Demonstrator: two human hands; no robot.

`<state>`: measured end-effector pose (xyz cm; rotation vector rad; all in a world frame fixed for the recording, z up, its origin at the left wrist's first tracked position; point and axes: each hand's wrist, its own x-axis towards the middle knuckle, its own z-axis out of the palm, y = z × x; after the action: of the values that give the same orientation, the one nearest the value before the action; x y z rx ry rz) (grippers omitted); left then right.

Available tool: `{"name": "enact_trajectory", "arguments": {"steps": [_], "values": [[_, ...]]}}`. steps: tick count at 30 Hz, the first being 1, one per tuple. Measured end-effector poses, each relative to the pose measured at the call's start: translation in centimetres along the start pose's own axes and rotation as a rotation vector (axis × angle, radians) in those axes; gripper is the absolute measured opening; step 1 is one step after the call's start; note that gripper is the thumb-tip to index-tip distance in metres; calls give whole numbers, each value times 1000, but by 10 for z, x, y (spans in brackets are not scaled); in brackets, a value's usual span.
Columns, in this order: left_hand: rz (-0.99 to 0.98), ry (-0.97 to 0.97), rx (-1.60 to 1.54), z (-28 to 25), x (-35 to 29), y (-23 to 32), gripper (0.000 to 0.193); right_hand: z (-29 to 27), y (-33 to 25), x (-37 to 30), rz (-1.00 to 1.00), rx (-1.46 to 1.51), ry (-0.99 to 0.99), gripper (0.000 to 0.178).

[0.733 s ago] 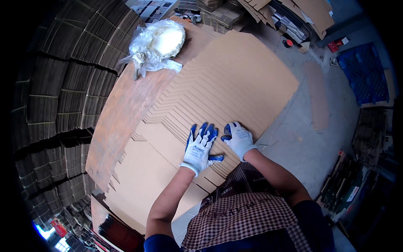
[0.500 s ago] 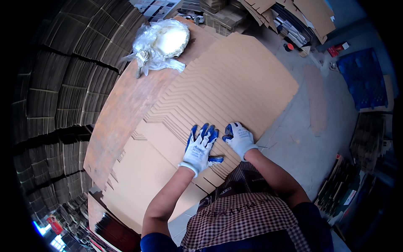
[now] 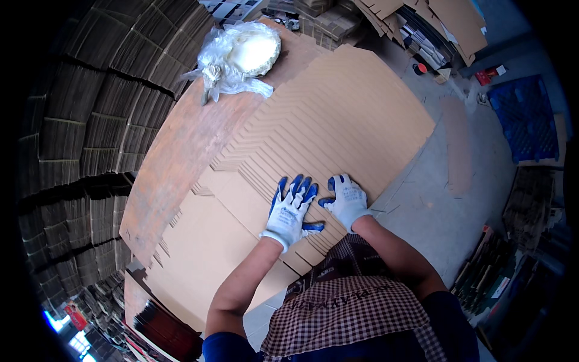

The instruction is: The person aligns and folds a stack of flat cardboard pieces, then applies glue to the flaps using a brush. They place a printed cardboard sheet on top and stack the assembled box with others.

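Note:
A wide spread of overlapping brown cardboard sheets (image 3: 338, 114) lies fanned in steps over a wooden table, their notched edges forming zigzag lines. My left hand (image 3: 292, 211), in a white glove with blue coated fingers, rests flat on the stepped edges, fingers spread and thumb out to the side. Just to its right is my right hand (image 3: 346, 200), gloved alike, on the sheets near their right edge. Its fingers bend slightly, with the thumb apart from them, and I see nothing between them. The fingertips' undersides are hidden.
At the table's far end sits a round tub of white paste (image 3: 254, 51) wrapped in clear plastic. Bare wooden tabletop (image 3: 175, 157) shows on the left. A wide dark-bristled brush (image 3: 163, 329) is at the lower left. Bundled cardboard stacks (image 3: 96, 108) line the left; a blue pallet (image 3: 523, 119) is at right.
The right hand's fingers have loosened, its thumb now apart from the index finger. My left hand stays spread on the sheets. The whole view has shifted slightly.

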<state>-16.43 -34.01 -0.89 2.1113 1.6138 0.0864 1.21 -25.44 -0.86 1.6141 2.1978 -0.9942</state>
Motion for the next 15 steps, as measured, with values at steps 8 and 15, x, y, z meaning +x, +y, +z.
{"name": "enact_trajectory", "arguments": {"steps": [8, 15], "values": [[31, -2, -4, -2, -5, -4, 100, -6, -6, -1, 6, -9, -26, 52], [12, 8, -9, -5, -20, -3, 99, 10, -12, -7, -68, -114, 71, 60]]}}
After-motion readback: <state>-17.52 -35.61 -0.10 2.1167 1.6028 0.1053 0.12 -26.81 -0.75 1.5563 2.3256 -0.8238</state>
